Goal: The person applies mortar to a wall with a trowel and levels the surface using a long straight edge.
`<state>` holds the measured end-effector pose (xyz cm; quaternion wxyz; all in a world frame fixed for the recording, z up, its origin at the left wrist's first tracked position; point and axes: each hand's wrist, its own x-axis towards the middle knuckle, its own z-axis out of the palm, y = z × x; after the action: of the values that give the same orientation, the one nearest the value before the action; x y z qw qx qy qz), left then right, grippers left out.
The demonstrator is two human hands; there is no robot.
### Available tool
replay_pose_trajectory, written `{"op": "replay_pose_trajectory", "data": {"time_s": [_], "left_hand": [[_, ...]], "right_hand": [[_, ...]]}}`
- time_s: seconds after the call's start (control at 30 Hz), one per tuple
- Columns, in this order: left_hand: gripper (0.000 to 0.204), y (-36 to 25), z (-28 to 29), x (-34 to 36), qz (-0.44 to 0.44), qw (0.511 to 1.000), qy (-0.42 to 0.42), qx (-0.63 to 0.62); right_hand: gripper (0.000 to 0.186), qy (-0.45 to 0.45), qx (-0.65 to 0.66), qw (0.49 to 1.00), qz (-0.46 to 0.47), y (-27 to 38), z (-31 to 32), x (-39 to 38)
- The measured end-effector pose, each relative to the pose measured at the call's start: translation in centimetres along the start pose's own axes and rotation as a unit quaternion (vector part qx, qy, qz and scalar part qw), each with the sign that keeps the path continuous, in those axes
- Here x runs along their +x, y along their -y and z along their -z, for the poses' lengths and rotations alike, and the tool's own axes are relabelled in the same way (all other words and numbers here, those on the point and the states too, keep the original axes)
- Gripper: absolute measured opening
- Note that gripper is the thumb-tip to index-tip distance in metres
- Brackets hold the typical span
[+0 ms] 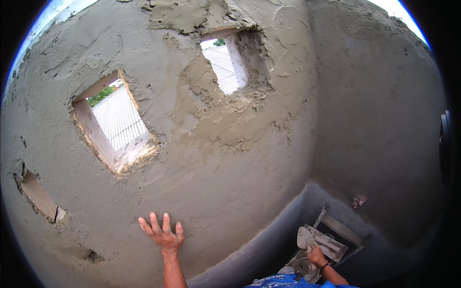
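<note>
My left hand [165,236] lies with its fingers spread against the grey plastered wall [230,187], below a window opening. Nothing is in it. Down at the right, my right hand [317,257] is closed around the handle of a trowel [304,237], whose rounded blade is coated with mortar. Right beside that blade is a rectangular plastering float [331,244] with a bar handle, smeared with mortar too. A mortar-stained bucket [305,269] sits just below the right hand, partly hidden by my blue shirt.
Two window openings pierce the wall, one with a rough-edged sill [137,153]; a corrugated roof [120,117] shows beyond. A recess [38,196] lies farther left. A ladder-like frame [342,225] stands in the right corner, near a small lump [358,200] against the side wall [379,120].
</note>
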<state>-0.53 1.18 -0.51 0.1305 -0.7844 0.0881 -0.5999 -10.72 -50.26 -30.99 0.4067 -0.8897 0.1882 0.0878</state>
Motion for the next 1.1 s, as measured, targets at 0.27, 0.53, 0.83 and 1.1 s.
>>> {"op": "replay_pose_trajectory", "data": {"time_s": [0.27, 0.53, 0.83, 1.1], "left_hand": [[0.048, -0.1, -0.1, 0.0, 0.008, 1.000, -0.002, -0.005], [0.048, -0.1, -0.1, 0.5, 0.009, 1.000, -0.014, -0.002], [0.050, -0.2, -0.5, 0.2, 0.017, 1.000, -0.013, 0.009], [0.050, -0.4, -0.5, 0.3, 0.012, 1.000, -0.020, 0.011]], "right_hand": [[0.027, -0.160, 0.146, 0.958, 0.189, 12.7, 6.1, 2.2], [0.027, -0.275, 0.148, 0.857, 0.409, 32.8, 22.6, 7.6], [0.023, -0.209, 0.268, 0.805, 0.486, 44.4, 29.6, 9.9], [0.033, -0.180, 0.240, 0.849, 0.434, 42.7, 25.2, 13.4]]}}
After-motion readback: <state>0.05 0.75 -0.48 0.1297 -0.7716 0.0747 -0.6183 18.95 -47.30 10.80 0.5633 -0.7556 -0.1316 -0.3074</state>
